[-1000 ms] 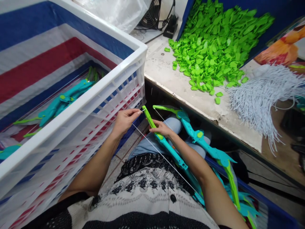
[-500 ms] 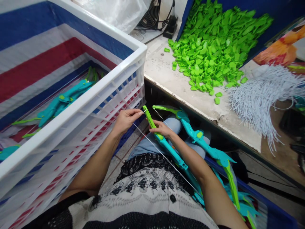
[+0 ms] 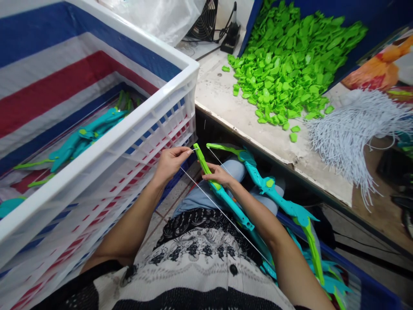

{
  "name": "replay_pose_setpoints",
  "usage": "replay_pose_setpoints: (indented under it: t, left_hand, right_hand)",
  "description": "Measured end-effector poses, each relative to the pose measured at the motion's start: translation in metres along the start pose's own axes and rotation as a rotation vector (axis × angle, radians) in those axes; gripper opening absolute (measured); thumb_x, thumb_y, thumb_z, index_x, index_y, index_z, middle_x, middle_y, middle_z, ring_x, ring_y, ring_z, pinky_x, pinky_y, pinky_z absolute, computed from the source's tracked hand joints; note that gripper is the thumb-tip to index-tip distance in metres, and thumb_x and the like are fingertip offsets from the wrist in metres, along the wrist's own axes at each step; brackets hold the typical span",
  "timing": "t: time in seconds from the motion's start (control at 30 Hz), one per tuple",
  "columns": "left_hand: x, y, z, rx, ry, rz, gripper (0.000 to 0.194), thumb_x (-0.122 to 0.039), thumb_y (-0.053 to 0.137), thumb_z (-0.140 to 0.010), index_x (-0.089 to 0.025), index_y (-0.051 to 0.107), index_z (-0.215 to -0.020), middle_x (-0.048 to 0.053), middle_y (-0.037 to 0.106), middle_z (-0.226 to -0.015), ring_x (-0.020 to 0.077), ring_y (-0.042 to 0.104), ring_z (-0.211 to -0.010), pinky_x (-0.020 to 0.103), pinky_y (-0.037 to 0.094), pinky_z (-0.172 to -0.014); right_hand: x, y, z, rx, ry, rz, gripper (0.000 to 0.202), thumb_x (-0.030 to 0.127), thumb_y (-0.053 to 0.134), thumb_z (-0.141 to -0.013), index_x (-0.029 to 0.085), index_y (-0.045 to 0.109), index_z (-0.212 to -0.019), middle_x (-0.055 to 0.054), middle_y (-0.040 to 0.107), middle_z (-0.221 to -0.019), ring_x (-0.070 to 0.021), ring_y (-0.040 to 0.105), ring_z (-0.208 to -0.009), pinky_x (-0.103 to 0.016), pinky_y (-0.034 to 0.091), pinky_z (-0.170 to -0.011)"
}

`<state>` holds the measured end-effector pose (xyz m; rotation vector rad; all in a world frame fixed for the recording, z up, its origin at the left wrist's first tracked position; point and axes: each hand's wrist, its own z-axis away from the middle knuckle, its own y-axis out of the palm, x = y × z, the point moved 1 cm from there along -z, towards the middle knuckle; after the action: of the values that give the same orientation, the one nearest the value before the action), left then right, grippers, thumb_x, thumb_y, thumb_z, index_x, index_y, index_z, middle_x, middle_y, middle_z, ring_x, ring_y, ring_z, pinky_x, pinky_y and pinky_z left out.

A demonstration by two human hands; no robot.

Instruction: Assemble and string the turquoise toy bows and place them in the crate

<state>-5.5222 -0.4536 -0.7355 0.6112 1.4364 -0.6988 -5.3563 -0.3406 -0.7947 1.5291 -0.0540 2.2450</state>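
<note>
My right hand (image 3: 217,174) is closed around the green limb of a teal and green toy bow (image 3: 229,200), which slants across my lap. At the bow's green tip, my left hand (image 3: 172,163) pinches the end of a white string (image 3: 213,197) between thumb and fingertips. From there the string runs slack-free down toward the bow's lower end, partly hidden by my right forearm. Another toy bow (image 3: 269,183), with its own string at the tip, lies over my knee to the right.
A white plastic crate (image 3: 190,69) with a striped liner stands at left, holding more bows (image 3: 87,133). On the worktable (image 3: 219,92) are a heap of green plastic pieces (image 3: 284,82), a bundle of white strings (image 3: 345,129) and a fan (image 3: 204,19). A blue bin (image 3: 374,284) with bows is at lower right.
My left fingertips have shifted very slightly left at the bow's tip, still pinching the string. My right hand and both bows are practically unmoved.
</note>
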Motion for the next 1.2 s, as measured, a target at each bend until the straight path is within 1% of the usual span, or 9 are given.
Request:
replay_pose_setpoints:
  t: [0.17,0.3,0.4,0.5,0.6,0.77,0.87,1.03,1.2]
  left_hand:
    - [-0.001,0.004,0.001,0.036,-0.005,0.020,0.025,-0.038,0.071,-0.069,-0.016,0.073,-0.080,0.002,0.069,-0.074,0.0121,0.056,-0.061,0.022,0.042,-0.057]
    - [0.000,0.006,0.001,0.062,-0.011,0.075,0.023,-0.037,0.069,-0.072,-0.015,0.066,-0.079,-0.003,0.057,-0.053,0.0072,0.045,-0.046,0.019,0.032,-0.046]
    - [-0.004,0.006,0.001,0.114,-0.026,0.146,0.028,-0.035,0.068,-0.073,-0.017,0.058,-0.092,-0.007,0.049,-0.046,0.0067,0.042,-0.042,0.018,0.029,-0.044]
    - [-0.007,0.005,0.000,0.191,-0.049,0.180,0.040,-0.037,0.069,-0.071,-0.017,0.054,-0.102,-0.007,0.050,-0.046,0.0075,0.043,-0.043,0.018,0.029,-0.044]
    - [-0.005,0.005,-0.001,0.220,-0.077,0.202,0.037,-0.039,0.071,-0.070,-0.015,0.058,-0.094,-0.006,0.049,-0.046,0.0069,0.041,-0.042,0.019,0.028,-0.044]
    - [0.001,0.010,0.001,0.174,-0.080,0.261,0.035,-0.039,0.073,-0.069,-0.016,0.059,-0.092,-0.006,0.050,-0.046,0.0065,0.041,-0.042,0.019,0.026,-0.043]
    - [0.001,0.011,0.002,0.158,-0.096,0.282,0.037,-0.040,0.074,-0.067,-0.016,0.059,-0.090,-0.006,0.050,-0.046,0.0061,0.039,-0.041,0.019,0.025,-0.042]
    - [-0.002,0.009,0.004,0.168,-0.136,0.315,0.041,-0.041,0.076,-0.064,-0.016,0.058,-0.091,-0.006,0.050,-0.046,0.0054,0.037,-0.039,0.018,0.024,-0.040]
    - [-0.006,0.017,0.003,0.112,-0.157,0.377,0.037,-0.041,0.076,-0.063,-0.018,0.057,-0.084,-0.009,0.042,-0.044,0.0045,0.031,-0.037,0.018,0.018,-0.038]
  right_hand:
    - [0.000,0.002,0.000,0.010,-0.005,-0.001,0.073,0.027,0.078,-0.059,0.019,0.052,-0.127,0.004,0.055,-0.077,-0.0084,0.046,-0.067,-0.020,0.036,-0.059]
    - [0.001,0.005,0.001,0.010,-0.024,0.024,0.073,0.027,0.077,-0.061,0.018,0.051,-0.128,0.004,0.056,-0.077,-0.0081,0.046,-0.067,-0.020,0.037,-0.060]
    - [-0.001,0.006,0.001,0.015,-0.052,0.078,0.073,0.028,0.075,-0.063,0.019,0.050,-0.131,0.004,0.057,-0.077,-0.0089,0.047,-0.067,-0.021,0.038,-0.062]
    - [-0.005,0.007,0.001,0.018,-0.101,0.153,0.072,0.032,0.074,-0.067,0.019,0.048,-0.133,0.001,0.061,-0.085,-0.0119,0.051,-0.076,-0.024,0.043,-0.071]
    - [-0.003,0.009,0.001,-0.022,-0.206,0.315,0.065,0.039,0.069,-0.073,0.019,0.050,-0.131,-0.005,0.063,-0.103,-0.0179,0.054,-0.095,-0.031,0.044,-0.086]
    - [0.035,0.019,0.002,-0.305,-0.555,0.630,0.043,0.039,0.058,-0.084,0.020,0.058,-0.122,-0.008,0.060,-0.105,-0.0176,0.055,-0.094,-0.034,0.043,-0.090]
    - [0.064,0.026,-0.004,-0.343,-0.715,0.646,0.028,0.034,0.057,-0.085,0.021,0.064,-0.109,-0.005,0.061,-0.095,-0.0148,0.056,-0.086,-0.030,0.045,-0.082]
    - [0.084,0.028,-0.017,-0.280,-0.773,0.644,0.013,0.028,0.056,-0.085,0.018,0.064,-0.083,-0.003,0.062,-0.082,-0.0129,0.056,-0.076,-0.027,0.044,-0.072]
    - [0.084,0.034,-0.020,-0.377,-0.752,0.683,0.013,0.026,0.052,-0.085,0.017,0.057,-0.078,-0.001,0.056,-0.077,-0.0110,0.052,-0.072,-0.025,0.042,-0.071]
